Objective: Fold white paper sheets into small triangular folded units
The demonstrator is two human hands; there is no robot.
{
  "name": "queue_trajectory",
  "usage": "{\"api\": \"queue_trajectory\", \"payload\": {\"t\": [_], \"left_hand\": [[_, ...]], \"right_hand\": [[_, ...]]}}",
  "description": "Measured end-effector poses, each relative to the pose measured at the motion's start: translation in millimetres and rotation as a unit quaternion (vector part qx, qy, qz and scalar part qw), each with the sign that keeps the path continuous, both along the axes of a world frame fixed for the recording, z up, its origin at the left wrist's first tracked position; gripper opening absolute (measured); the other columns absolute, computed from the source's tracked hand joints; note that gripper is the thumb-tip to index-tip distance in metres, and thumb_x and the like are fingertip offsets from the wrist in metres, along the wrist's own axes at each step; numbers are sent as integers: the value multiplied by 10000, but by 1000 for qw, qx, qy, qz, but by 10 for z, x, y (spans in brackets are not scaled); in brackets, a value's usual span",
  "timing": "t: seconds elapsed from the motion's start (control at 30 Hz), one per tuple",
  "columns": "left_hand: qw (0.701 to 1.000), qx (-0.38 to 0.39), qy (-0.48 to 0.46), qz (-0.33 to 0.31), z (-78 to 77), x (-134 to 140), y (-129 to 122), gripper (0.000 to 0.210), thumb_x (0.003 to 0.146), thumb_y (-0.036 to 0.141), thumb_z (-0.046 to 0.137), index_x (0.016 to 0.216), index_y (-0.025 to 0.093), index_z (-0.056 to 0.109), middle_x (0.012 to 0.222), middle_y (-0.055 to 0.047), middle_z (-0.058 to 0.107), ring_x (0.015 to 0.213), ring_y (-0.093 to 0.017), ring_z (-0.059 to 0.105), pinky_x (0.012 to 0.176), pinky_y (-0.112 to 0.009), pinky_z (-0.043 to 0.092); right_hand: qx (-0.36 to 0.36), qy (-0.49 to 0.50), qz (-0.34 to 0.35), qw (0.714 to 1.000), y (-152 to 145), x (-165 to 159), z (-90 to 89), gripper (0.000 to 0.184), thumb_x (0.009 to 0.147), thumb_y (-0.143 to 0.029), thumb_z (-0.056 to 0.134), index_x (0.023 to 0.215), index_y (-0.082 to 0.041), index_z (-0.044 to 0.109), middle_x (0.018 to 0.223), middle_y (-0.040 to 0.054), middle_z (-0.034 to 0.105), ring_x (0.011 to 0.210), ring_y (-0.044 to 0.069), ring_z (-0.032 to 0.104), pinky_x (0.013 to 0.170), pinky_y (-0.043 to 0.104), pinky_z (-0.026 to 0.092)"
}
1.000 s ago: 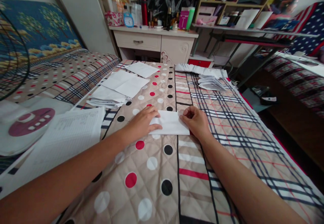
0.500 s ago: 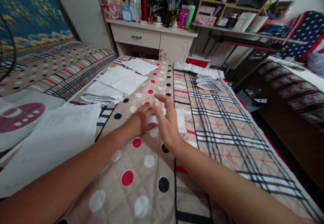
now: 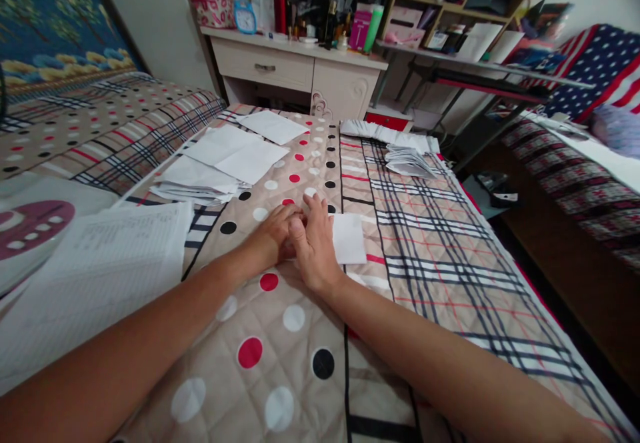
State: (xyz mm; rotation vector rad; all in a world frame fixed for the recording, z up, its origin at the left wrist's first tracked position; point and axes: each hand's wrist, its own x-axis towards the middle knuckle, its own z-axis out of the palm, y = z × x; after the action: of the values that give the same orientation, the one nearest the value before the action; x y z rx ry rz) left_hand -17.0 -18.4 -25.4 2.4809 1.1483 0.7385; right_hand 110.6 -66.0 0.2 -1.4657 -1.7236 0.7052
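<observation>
A small white paper (image 3: 350, 239), seemingly folded, lies flat on the bedspread, its left part covered by my hands. At its left end, my left hand (image 3: 276, 235) has its fingers bent together and holds the paper; its fingertips are partly hidden. Overlapping them, my right hand (image 3: 317, 246) presses flat on the paper with fingers stretched forward and the thumb over the left fingers. Ahead to the left lie several loose white sheets (image 3: 255, 161) on a stack of paper (image 3: 193, 186).
A lined, written-on sheet (image 3: 120, 249) lies at the left beside a white item with a pink print (image 3: 37, 229). Folded papers (image 3: 410, 161) and a white strip (image 3: 385, 134) lie at the far right. A white dresser (image 3: 260, 66) stands beyond the bedspread (image 3: 280, 349).
My right hand has turned flatter and moved slightly left, its raised fingers now down on the paper. More of the paper's right part shows. The view has shifted slightly.
</observation>
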Motion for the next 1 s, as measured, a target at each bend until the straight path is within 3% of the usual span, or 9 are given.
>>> {"api": "queue_trajectory", "payload": {"t": [0.17, 0.3, 0.4, 0.47, 0.53, 0.57, 0.67, 0.8, 1.0], "left_hand": [[999, 12, 19, -36, 63, -63, -26, 305, 830, 291, 642, 1103, 178, 568, 1162, -97, 556, 1115, -254, 510, 987, -430, 431], [999, 3, 32, -34, 97, -72, 14, 340, 836, 376, 650, 1106, 186, 570, 1176, -92, 555, 1131, -258, 507, 1000, -435, 422], [995, 10, 97, -19, 221, 14, -94, 347, 851, 366, 640, 1116, 150, 576, 1184, -116, 572, 1128, -268, 527, 985, -419, 444], [984, 25, 174, 18, 317, 151, -292, 299, 874, 269, 602, 1126, 109, 593, 1173, -149, 603, 1103, -289, 562, 954, -429, 466], [974, 44, 223, 2, 365, 323, -551, 315, 887, 256, 580, 1169, 117, 599, 1269, -166, 598, 1182, -302, 555, 1019, -449, 429], [972, 56, 228, -22, 361, 403, -677, 436, 884, 331, 594, 1253, 103, 558, 1357, -189, 548, 1271, -313, 504, 1085, -455, 376], [973, 62, 223, -10, 257, 534, -940, 798, 853, 600, 540, 1393, 23, 425, 1509, -275, 342, 1428, -369, 298, 1149, -480, 296], [972, 31, 232, -20, 125, 376, -982, 948, 827, 722, 448, 1445, 8, 353, 1544, -290, 232, 1461, -385, 185, 1161, -525, 262], [956, 8, 292, -23, 201, 18, -918, 992, 789, 739, 493, 1414, -23, 390, 1534, -310, 230, 1454, -394, 198, 1157, -504, 269]], "right_hand": [[-4, -116, 21, 993, -39, 391, -29, 695, 972, -562, 232, 1523, -139, 205, 1616, 154, 157, 1501, 298, -5, 1166, 604, 104], [26, -280, 30, 959, -81, 733, -65, 624, 977, -436, 327, 1510, -118, 264, 1594, 162, 235, 1497, 316, 71, 1167, 596, 105], [51, -345, 28, 937, -110, 851, -82, 593, 983, -379, 307, 1503, -95, 291, 1593, 160, 235, 1488, 332, 118, 1167, 586, 118], [58, -361, 21, 931, -115, 863, -94, 590, 983, -371, 302, 1499, -85, 301, 1590, 165, 240, 1482, 343, 145, 1161, 591, 133], [65, -366, 16, 928, -112, 854, -109, 586, 982, -365, 303, 1494, -79, 313, 1584, 170, 251, 1478, 348, 160, 1155, 597, 143], [68, -367, 15, 928, -108, 849, -116, 583, 982, -361, 303, 1491, -76, 317, 1582, 171, 256, 1477, 349, 164, 1153, 599, 146], [72, -367, 15, 927, -99, 843, -131, 579, 983, -359, 300, 1486, -74, 323, 1581, 167, 261, 1475, 349, 171, 1147, 606, 153], [72, -360, 14, 930, -101, 847, -135, 574, 981, -354, 308, 1489, -87, 322, 1584, 159, 258, 1476, 345, 171, 1149, 606, 148], [74, -363, 13, 929, -110, 856, -96, 568, 971, -347, 350, 1468, -72, 361, 1568, 183, 283, 1477, 358, 154, 1149, 631, 101]]}}
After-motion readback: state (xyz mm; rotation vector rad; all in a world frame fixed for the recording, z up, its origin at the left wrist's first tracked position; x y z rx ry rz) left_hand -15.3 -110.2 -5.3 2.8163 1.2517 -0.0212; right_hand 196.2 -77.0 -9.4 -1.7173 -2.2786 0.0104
